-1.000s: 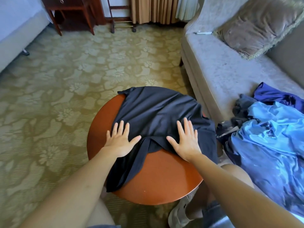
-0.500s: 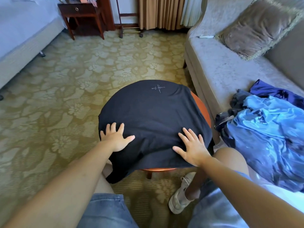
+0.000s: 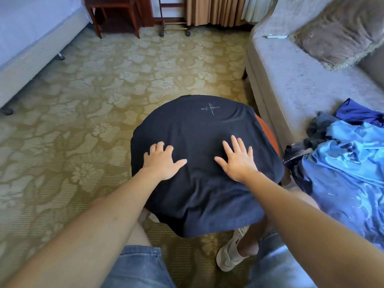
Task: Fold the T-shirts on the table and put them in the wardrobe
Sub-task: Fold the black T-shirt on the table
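Both left hand [image 3: 162, 162] and right hand [image 3: 237, 162] on T-shirt [image 3: 197, 129] overhanging table [image 3: 272, 139] rim

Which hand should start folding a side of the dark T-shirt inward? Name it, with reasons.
Left, probably. The left hand lies close to the left edge of the dark T-shirt, where a fold could start; the right hand rests flat nearer the middle, farther from its edge.

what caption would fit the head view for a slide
Left hand and right hand rest on a black T-shirt spread over a round table, blue clothes heaped on the sofa.
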Motion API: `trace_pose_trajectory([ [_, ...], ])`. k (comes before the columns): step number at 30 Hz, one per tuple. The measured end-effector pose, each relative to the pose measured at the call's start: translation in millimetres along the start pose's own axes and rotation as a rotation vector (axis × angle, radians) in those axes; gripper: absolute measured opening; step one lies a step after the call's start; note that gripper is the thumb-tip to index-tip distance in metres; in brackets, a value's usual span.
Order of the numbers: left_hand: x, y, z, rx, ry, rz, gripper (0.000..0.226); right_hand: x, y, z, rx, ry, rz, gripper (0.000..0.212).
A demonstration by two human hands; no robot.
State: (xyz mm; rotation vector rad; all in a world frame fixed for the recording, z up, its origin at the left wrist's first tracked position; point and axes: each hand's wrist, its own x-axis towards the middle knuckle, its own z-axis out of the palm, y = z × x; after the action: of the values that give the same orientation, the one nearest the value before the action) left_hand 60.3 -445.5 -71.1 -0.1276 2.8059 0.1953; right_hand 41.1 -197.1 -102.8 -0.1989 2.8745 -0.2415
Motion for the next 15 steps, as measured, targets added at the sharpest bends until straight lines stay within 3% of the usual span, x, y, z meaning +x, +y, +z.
trace_pose_trajectory([
  [4, 16.1, 8.2, 27.0, 0.012, -0.113, 0.002, 0.080, -8.3, 23.4, 23.8, -0.062, 0.031, 0.030, 0.073],
  [8, 14.1, 11.6, 42.7, 0.097, -0.040, 0.021, 0.081, -15.9, 28.9, 25.7, -0.068, 0.044, 0.042, 0.074],
  [15, -18.5, 22.5, 47.9, 0.117, -0.082, 0.070, 0.081, -63.7, 37.5, 33.9, -0.030, 0.050, 0.097, 0.076],
])
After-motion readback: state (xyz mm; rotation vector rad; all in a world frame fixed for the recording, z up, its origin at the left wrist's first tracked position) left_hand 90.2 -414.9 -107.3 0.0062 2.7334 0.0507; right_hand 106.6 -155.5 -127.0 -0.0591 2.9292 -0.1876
